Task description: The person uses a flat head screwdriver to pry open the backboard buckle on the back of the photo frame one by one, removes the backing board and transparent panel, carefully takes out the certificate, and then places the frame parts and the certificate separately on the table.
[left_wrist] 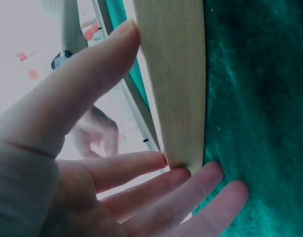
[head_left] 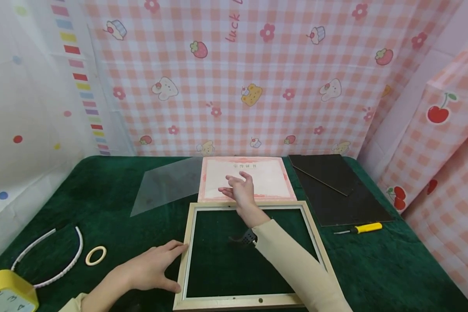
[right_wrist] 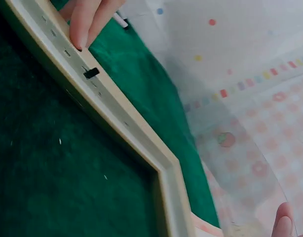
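Note:
A pale wooden picture frame (head_left: 323, 249) lies on the green cloth, its opening showing the cloth beneath. My left hand (head_left: 152, 266) touches the frame's left side with its fingertips and thumb spread along the edge; in the left wrist view the thumb (left_wrist: 104, 57) meets the wood. Over the frame's far side reaches my right hand (head_left: 241, 190), above a pink-bordered paper certificate (head_left: 214, 173), with loosely bent fingers and nothing seen in them. Left of the certificate lies a clear sheet (head_left: 167, 186), whose faint edge passes a fingertip (right_wrist: 283, 222) in the right wrist view.
On the right lie a black backing board (head_left: 327, 208) and a yellow-handled screwdriver (head_left: 368, 228). At the left are a beige ring (head_left: 96, 255), a white curved band (head_left: 78, 251) and a yellow clock (head_left: 27, 286). A checked curtain (head_left: 226, 69) hangs behind the table.

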`<move>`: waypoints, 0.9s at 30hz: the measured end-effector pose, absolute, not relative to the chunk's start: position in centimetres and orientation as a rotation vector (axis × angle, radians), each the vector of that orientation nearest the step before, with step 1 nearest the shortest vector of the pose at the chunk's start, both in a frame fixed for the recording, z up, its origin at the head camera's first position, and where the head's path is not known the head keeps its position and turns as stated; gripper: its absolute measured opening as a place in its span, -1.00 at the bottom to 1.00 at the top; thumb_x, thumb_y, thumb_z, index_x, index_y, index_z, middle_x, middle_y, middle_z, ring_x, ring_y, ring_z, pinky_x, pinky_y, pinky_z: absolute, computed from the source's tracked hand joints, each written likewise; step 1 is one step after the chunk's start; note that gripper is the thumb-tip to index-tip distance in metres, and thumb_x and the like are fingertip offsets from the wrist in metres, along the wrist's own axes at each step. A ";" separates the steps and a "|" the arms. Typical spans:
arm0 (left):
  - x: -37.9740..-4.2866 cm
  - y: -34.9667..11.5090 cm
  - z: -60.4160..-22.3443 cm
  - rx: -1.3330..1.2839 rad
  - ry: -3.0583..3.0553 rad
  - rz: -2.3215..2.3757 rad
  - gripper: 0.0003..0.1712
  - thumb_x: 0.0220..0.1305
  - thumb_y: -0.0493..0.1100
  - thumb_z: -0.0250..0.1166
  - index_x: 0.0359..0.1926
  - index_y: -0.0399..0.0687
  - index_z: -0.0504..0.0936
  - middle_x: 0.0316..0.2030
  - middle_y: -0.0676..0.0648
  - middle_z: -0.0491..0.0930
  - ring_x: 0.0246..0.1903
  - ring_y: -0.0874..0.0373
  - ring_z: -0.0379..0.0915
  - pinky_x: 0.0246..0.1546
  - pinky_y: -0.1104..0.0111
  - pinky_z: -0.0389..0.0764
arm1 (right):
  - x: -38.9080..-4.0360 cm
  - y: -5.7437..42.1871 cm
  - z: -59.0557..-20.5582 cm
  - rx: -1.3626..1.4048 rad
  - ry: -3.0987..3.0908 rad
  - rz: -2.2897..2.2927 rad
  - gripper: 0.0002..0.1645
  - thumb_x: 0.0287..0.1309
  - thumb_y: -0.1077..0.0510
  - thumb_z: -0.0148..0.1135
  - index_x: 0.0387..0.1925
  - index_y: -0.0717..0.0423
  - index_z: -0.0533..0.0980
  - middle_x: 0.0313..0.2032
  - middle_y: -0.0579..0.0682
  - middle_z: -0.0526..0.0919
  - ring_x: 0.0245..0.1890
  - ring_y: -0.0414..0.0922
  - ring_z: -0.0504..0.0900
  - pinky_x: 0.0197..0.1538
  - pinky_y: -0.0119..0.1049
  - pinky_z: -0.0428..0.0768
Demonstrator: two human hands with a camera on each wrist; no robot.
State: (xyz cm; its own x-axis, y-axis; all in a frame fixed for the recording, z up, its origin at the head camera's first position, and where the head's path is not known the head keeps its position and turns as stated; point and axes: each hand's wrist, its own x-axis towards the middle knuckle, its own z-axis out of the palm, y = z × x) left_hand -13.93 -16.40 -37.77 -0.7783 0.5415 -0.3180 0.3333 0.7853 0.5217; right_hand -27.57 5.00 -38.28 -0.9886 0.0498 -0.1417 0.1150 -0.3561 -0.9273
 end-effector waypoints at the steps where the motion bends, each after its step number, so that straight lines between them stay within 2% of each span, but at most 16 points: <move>1: -13.9 -16.4 -37.8 0.658 2.518 0.618 -0.03 -0.20 0.11 0.42 0.20 -0.24 0.24 0.13 -0.17 0.22 -0.07 0.01 0.27 -0.06 -0.01 0.33 | -27.7 4.6 -38.4 0.223 1.761 -2.534 -0.40 0.20 0.36 -0.06 0.21 0.15 -0.03 0.02 0.19 0.43 -0.52 -0.10 0.61 -0.37 -0.38 0.55; 5: -13.9 -16.4 -37.7 0.676 2.517 0.623 -0.04 -0.19 0.10 0.42 0.19 -0.27 0.25 0.12 -0.18 0.23 -0.07 0.00 0.27 -0.08 -0.02 0.33 | -27.9 3.5 -38.6 0.227 1.794 -2.461 -0.35 0.22 0.27 -0.01 0.25 0.13 -0.06 0.03 0.19 0.38 -0.44 -0.06 0.62 -0.37 -0.38 0.55; 9: -13.9 -16.4 -37.6 0.665 2.515 0.617 -0.03 -0.20 0.11 0.42 0.20 -0.25 0.25 0.12 -0.17 0.23 -0.08 0.00 0.27 -0.08 -0.02 0.34 | -28.2 2.9 -38.7 0.191 1.864 -2.333 -0.39 0.24 0.18 -0.02 0.25 0.17 0.02 0.03 0.20 0.38 -0.38 -0.02 0.62 -0.36 -0.36 0.55; 12: -13.9 -16.4 -37.7 0.650 2.520 0.607 -0.02 -0.21 0.12 0.42 0.20 -0.23 0.25 0.12 -0.16 0.23 -0.09 0.01 0.28 -0.07 -0.02 0.34 | -28.5 2.4 -38.5 0.147 1.898 -2.247 -0.44 0.22 0.22 -0.02 0.22 0.23 0.11 -0.01 0.21 0.42 -0.35 -0.02 0.62 -0.35 -0.35 0.55; 19: -14.0 -16.5 -37.7 0.656 2.521 0.602 -0.02 -0.21 0.12 0.42 0.20 -0.23 0.25 0.12 -0.17 0.24 -0.08 0.00 0.29 -0.08 -0.01 0.34 | -29.0 0.8 -38.5 0.075 1.901 -2.151 -0.41 0.11 0.35 0.07 0.18 0.29 0.16 -0.17 0.18 0.53 -0.32 -0.06 0.61 -0.28 -0.36 0.54; 27: -14.1 -16.4 -37.7 0.664 2.519 0.603 -0.03 -0.21 0.12 0.42 0.19 -0.25 0.26 0.11 -0.19 0.25 -0.08 -0.01 0.31 -0.09 -0.02 0.35 | -28.8 -1.3 -38.8 0.007 1.901 -2.103 -0.49 0.13 0.34 0.07 0.14 0.34 0.24 -0.16 0.14 0.47 -0.29 -0.08 0.59 -0.21 -0.34 0.52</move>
